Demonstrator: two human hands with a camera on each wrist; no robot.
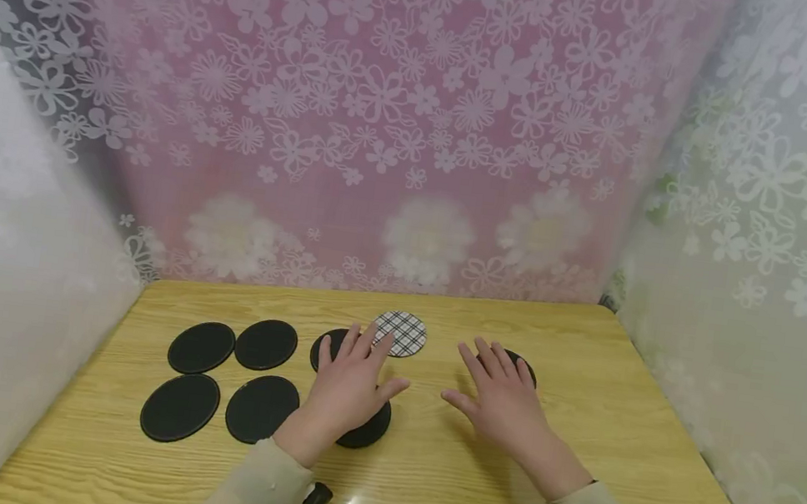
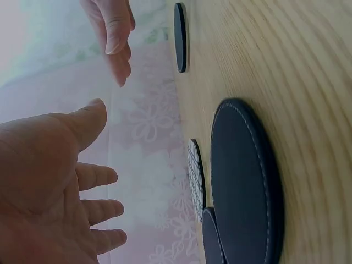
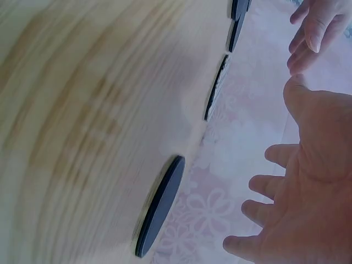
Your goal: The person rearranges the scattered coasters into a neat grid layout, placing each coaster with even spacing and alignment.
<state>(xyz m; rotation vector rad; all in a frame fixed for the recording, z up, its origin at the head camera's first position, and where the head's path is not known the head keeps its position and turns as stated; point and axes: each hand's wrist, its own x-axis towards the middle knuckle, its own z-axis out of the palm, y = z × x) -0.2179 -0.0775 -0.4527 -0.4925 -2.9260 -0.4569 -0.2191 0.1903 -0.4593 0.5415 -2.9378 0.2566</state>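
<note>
My left hand (image 1: pixel 347 388) hovers over the table with its fingers spread, above two black round coasters (image 1: pixel 368 427) that it partly covers. Just beyond its fingertips lies a round coaster with a white and black plaid face (image 1: pixel 403 334). My right hand (image 1: pixel 506 399) is likewise spread and raised, in front of a black coaster (image 1: pixel 527 370) that it partly hides. Both wrist views show a gap between the palms and the tabletop. In the left wrist view, a black coaster with pale edge stitching (image 2: pixel 242 181) lies flat below the left hand (image 2: pixel 60 181). Neither hand holds anything.
Several more black coasters (image 1: pixel 201 347) lie in two rows on the left of the wooden table (image 1: pixel 442 492). A pink floral curtain (image 1: pixel 390 116) hangs behind the far edge, with pale floral sheets (image 1: pixel 774 247) on both sides.
</note>
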